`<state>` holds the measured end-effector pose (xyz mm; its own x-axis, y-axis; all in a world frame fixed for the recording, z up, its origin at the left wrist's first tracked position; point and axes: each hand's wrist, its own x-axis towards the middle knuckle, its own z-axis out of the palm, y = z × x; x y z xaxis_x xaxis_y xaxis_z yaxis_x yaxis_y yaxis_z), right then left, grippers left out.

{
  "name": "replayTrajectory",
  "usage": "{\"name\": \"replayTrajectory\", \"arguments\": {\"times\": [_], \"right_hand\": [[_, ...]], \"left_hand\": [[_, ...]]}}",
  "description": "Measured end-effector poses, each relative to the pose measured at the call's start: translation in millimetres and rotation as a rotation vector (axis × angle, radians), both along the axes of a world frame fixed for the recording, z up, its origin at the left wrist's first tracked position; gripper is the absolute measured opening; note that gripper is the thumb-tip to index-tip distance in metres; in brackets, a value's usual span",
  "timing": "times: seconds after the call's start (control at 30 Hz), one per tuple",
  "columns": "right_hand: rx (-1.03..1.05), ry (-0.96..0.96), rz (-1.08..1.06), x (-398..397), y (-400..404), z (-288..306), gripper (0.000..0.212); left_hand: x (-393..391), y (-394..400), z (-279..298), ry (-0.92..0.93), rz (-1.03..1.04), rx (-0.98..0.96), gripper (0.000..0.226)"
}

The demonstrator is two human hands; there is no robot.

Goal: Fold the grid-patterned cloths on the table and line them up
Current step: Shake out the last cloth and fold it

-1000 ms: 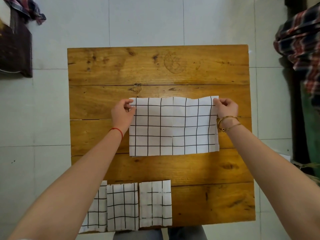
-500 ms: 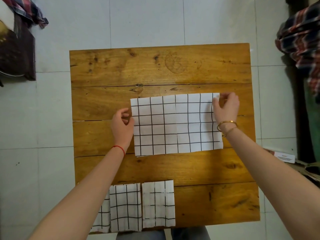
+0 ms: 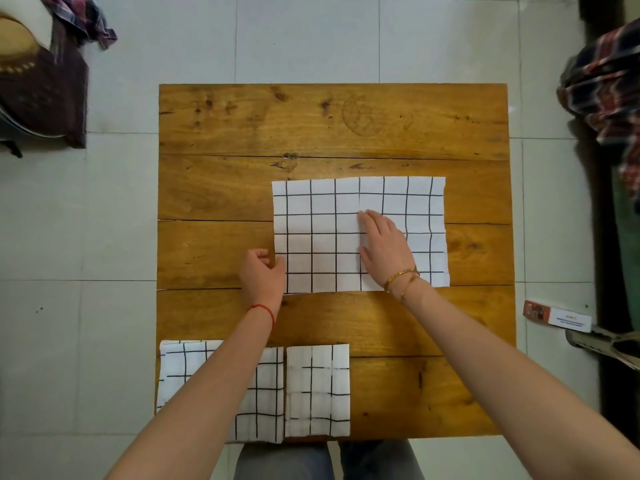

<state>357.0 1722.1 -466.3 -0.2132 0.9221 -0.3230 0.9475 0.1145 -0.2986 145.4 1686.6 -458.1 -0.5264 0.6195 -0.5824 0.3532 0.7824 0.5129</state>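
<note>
A half-folded white cloth with black grid lines (image 3: 322, 237) lies flat on the middle of the wooden table (image 3: 332, 126). My right hand (image 3: 384, 247) rests palm down on its centre with fingers straight, pressing it. At the cloth's left edge near the lower corner, my left hand (image 3: 263, 273) has curled fingers and its thumb on the edge, pinching it. Three folded grid cloths sit in a row along the near edge: the left one (image 3: 180, 368) and the middle one (image 3: 268, 393), partly hidden by my left forearm, and the right one (image 3: 317, 389).
Plaid clothing (image 3: 606, 98) hangs at the right, beyond the table. A dark bag (image 3: 41, 91) and more plaid fabric lie on the tiled floor at the far left. A small box (image 3: 557, 315) and a shoe (image 3: 606, 344) lie on the floor by the table's right side.
My right hand left the cloth's far right corner and now lies flat on its centre. My left hand slid down the left edge toward the near corner.
</note>
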Motion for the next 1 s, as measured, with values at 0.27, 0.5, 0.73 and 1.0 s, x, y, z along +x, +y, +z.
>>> {"name": "replayTrajectory", "arguments": {"times": [0.27, 0.5, 0.73, 1.0], "right_hand": [[-0.024, 0.037, -0.014, 2, -4, 0, 0.065], [-0.003, 0.007, 0.016, 1, -6, -2, 0.065], [0.017, -0.082, 0.117, -16, -9, -8, 0.066], [0.025, -0.049, 0.110, -67, -8, -8, 0.069]], "left_hand": [[13, 8, 3, -0.048, -0.028, -0.040, 0.030], [6, 8, 10, -0.258, 0.022, 0.001, 0.053], [-27, 11, 35, -0.459, -0.130, 0.061, 0.036], [-39, 22, 76, -0.458, -0.420, 0.129, 0.054]]}}
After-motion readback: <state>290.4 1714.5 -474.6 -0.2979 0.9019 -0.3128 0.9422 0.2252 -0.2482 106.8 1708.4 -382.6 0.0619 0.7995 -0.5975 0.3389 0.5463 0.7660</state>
